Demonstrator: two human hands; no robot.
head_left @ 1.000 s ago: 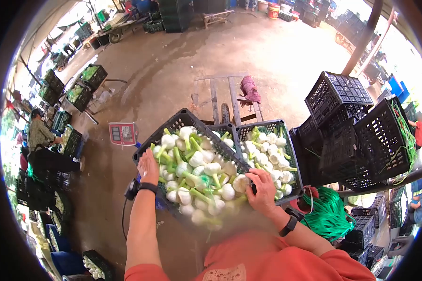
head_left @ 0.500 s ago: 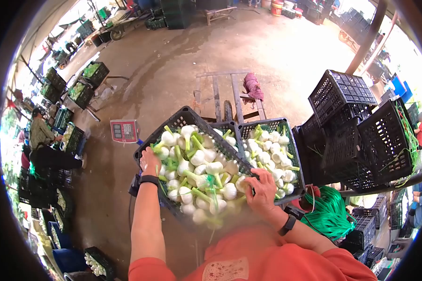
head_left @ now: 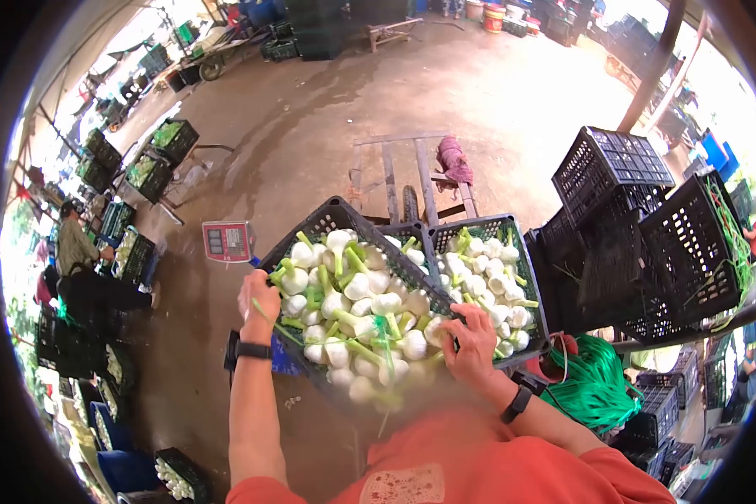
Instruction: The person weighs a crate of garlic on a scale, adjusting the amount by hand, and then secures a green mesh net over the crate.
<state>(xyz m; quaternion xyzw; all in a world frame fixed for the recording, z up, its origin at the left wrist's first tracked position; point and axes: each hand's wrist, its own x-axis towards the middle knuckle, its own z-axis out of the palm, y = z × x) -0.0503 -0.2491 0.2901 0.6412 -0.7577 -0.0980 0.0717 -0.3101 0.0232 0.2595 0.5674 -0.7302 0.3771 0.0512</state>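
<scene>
A black plastic crate (head_left: 338,212) heaped with white garlic bulbs (head_left: 363,286) on green stems sits tilted in front of my body. My left hand (head_left: 259,296) is closed round its left rim, a band on the wrist. On the opposite side my right hand (head_left: 470,340) grips the rim, fingers curled over the edge beside the bulbs. A scrap of green netting (head_left: 382,329) lies among the garlic. Just right of it, a second black crate (head_left: 539,286) of garlic rests on a wooden-framed cart (head_left: 424,181). The near end of the held crate is blurred.
A red scale display (head_left: 228,242) stands to the left, with a blue surface (head_left: 286,359) partly visible under the held crate. Stacked black crates (head_left: 613,168) rise at right, above a bundle of green netting (head_left: 592,391). A seated person (head_left: 80,252) is among crates at far left.
My left hand has shifted a little left and down and now wraps the crate's rim. The crate has moved slightly right and down, showing blue below it. My right hand keeps its hold.
</scene>
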